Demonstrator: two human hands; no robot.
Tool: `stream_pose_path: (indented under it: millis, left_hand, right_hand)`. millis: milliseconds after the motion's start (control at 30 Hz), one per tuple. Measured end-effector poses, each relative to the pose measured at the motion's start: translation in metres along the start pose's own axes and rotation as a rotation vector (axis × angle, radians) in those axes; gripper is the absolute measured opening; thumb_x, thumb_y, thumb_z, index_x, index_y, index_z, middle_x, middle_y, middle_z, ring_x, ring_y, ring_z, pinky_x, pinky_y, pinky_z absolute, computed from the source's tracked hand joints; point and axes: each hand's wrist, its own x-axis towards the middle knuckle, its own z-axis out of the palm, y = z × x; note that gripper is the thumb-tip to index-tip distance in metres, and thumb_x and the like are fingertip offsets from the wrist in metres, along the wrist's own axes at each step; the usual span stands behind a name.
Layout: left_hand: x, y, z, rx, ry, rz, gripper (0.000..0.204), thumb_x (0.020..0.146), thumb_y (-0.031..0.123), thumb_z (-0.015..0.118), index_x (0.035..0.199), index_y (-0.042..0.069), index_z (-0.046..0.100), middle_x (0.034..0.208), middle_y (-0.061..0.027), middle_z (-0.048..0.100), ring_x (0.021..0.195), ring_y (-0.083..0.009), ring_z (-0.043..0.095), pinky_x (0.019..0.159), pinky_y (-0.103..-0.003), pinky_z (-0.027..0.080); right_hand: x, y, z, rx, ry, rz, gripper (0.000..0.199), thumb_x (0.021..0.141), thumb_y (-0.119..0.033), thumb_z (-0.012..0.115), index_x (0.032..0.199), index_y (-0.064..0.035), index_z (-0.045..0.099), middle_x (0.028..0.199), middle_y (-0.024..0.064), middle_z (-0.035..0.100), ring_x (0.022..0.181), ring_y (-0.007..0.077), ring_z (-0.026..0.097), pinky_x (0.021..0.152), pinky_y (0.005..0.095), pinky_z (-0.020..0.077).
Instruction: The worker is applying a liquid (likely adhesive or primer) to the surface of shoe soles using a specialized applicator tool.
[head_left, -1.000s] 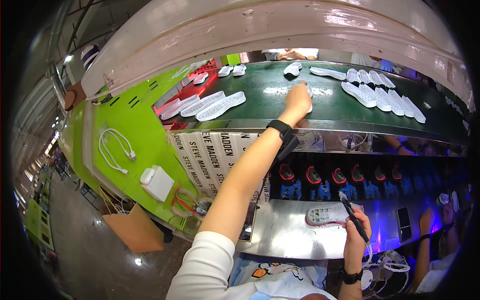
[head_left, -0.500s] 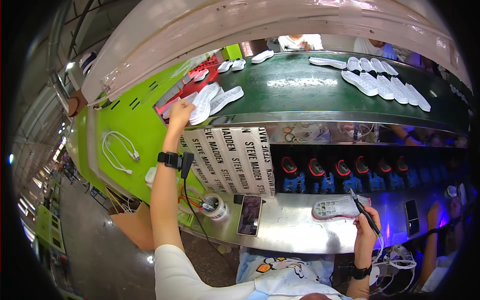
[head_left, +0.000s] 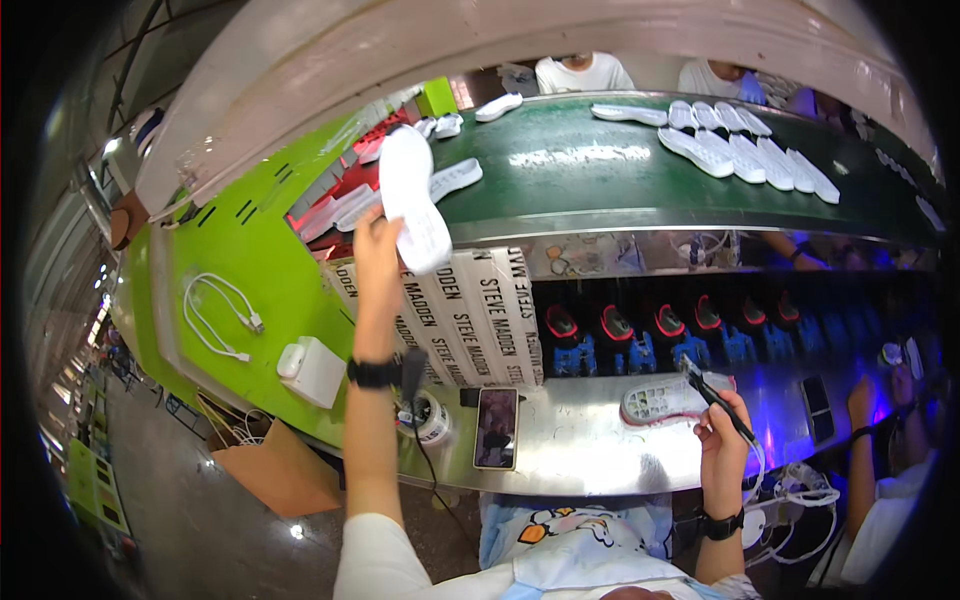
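Observation:
My left hand [head_left: 377, 243] is raised and grips a white shoe sole [head_left: 412, 197], lifted above the left end of the green conveyor belt [head_left: 600, 190]. My right hand [head_left: 722, 428] is low at the metal worktop [head_left: 590, 450] and holds a thin black tool [head_left: 712, 395] like a pen. Its tip is close to another white sole [head_left: 662, 402] lying flat on the worktop. A black watch sits on each wrist.
Several white soles [head_left: 745, 150] lie on the belt at the right and more lie on a red tray [head_left: 345, 195] at the left. A phone [head_left: 496, 428], a tape roll [head_left: 432, 420], a white box [head_left: 314, 370] and a cable [head_left: 222, 312] sit nearby. Other people work behind the belt and at my right.
My left hand swept from the belt's middle to its left end, took a white sole and lifted it. My right hand stayed at the worktop with the tool.

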Motion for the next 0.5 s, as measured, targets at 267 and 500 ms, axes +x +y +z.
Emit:
stream_pose_path:
  millis: [267,500]
  left_hand:
    - [-0.281,-0.099,0.011,-0.764,-0.333,-1.188,0.056,0.090,0.038,0.046,0.134,0.003,0.044,0.122,-0.0220,0.056,0.105,-0.0350,0.060,0.085,-0.054,0.051]
    - [-0.335,-0.130,0.026,-1.039,-0.071,-1.470,0.054,0.098,0.046,0.032,0.129,0.005,0.049,0.119,-0.0182,0.060,0.099,-0.0344,0.062,0.082,-0.047,0.054]
  right_hand:
    - [-0.009,0.036,0.031,-0.110,-0.237,0.370,0.022,0.085,-0.006,0.062,0.107,-0.0057,0.060,0.087,0.0016,0.061,0.075,0.0085,0.056,0.067,0.0230,0.0470]
    - [-0.035,0.081,0.023,-0.728,-0.590,-0.308,0.017,0.083,-0.001,0.065,0.099,0.0011,0.064,0.094,0.0096,0.066,0.083,0.0111,0.062,0.072,0.0263,0.0503]
